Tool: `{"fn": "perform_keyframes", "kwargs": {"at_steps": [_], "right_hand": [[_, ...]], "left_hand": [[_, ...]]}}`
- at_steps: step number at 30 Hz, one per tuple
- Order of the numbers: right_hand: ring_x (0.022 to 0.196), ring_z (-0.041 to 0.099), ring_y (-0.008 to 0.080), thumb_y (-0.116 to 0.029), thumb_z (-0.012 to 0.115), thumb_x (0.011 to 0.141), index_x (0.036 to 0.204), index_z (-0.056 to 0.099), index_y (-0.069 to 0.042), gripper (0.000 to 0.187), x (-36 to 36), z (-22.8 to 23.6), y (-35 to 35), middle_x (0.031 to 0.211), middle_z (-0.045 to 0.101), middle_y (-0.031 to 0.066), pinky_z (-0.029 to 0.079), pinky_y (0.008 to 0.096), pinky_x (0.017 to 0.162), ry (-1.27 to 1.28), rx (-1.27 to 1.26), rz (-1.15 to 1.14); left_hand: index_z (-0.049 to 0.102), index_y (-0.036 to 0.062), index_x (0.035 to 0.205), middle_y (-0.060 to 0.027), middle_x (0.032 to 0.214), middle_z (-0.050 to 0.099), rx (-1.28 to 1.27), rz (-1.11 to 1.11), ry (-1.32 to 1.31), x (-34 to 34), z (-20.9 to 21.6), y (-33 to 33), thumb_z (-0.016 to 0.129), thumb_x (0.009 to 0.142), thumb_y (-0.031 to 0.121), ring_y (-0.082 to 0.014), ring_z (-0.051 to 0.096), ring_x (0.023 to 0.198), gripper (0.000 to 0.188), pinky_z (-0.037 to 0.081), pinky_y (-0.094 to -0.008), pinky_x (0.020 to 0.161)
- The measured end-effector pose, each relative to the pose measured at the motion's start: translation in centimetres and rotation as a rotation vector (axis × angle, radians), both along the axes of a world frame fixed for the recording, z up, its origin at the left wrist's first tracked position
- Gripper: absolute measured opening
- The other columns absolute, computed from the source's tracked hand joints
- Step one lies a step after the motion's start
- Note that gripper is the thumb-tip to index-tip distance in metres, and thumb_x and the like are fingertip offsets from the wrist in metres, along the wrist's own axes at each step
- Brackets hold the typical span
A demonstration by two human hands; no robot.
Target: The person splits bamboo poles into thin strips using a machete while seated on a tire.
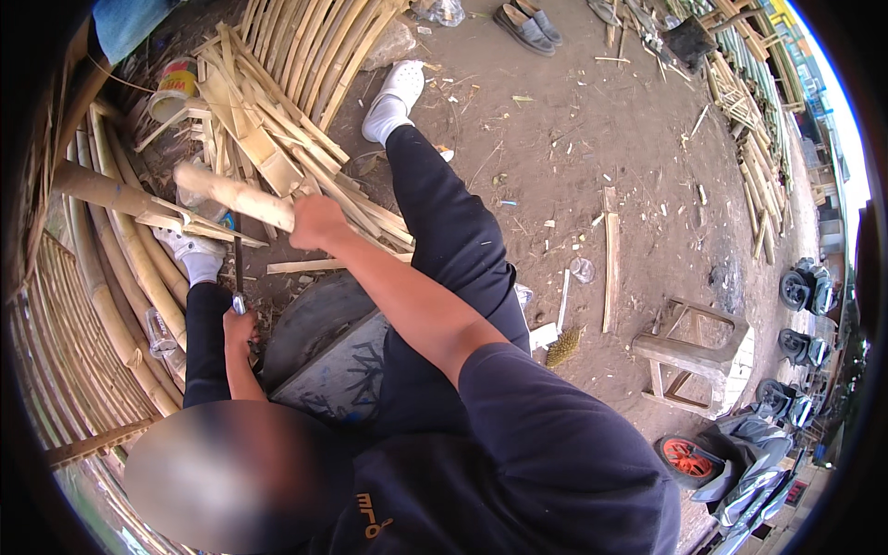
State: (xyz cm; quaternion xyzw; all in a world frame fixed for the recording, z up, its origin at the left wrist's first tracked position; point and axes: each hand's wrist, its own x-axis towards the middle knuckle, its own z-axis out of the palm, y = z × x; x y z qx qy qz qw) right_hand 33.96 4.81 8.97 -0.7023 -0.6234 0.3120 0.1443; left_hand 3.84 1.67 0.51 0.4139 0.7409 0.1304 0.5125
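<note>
My right hand (317,222) is closed around one end of a short, thick, pale stick (231,195), which points left above the work. Lower down, my left hand (240,328) grips the handle of a long-bladed knife (239,273). Its dark blade points away from me and reaches the split end of a bamboo pole (120,192) coming in from the left. Whether the blade sits inside the split or only against it, I cannot tell. The stick is apart from the blade. Between my legs is a round grey block (314,319) with a flat, marked face.
Split bamboo pieces (268,153) are heaped beyond my hands, by a bucket (173,88). Long bamboo poles (139,250) lie left of my left leg. A wooden stool (694,356) stands at right, near parked motorbikes (731,462). Shoes (527,26) lie on the littered dirt ground.
</note>
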Motion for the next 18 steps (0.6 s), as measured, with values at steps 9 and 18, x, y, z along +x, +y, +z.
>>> {"fn": "perform_keyframes", "kwargs": {"at_steps": [9, 18], "right_hand": [[0.089, 0.067, 0.0381, -0.019, 0.074, 0.065, 0.103, 0.062, 0.003, 0.046, -2.0, 3.2, 0.6, 0.094, 0.068, 0.0244, 0.054, 0.0395, 0.077, 0.634, 0.593, -0.24], [0.1, 0.066, 0.031, -0.029, 0.072, 0.065, 0.108, 0.066, -0.003, 0.05, 1.1, -4.6, 0.6, 0.107, 0.068, 0.0178, 0.052, 0.0383, 0.087, -0.261, -0.3, 0.079]], "left_hand": [[0.051, 0.0098, 0.082, 0.0004, 0.055, 0.045, 0.011, 0.089, -0.062, -1.3, 0.3, -1.0, 0.058, 0.084, 0.009, -0.0094, 0.04, 0.039, 0.008, 0.029, -0.0277, 0.034], [0.053, -0.0013, 0.061, -0.0073, 0.048, 0.049, -0.007, 0.074, -0.023, -1.2, -1.4, -0.1, 0.061, 0.076, 0.007, -0.0162, 0.044, 0.035, 0.019, 0.033, -0.0332, 0.033]]}}
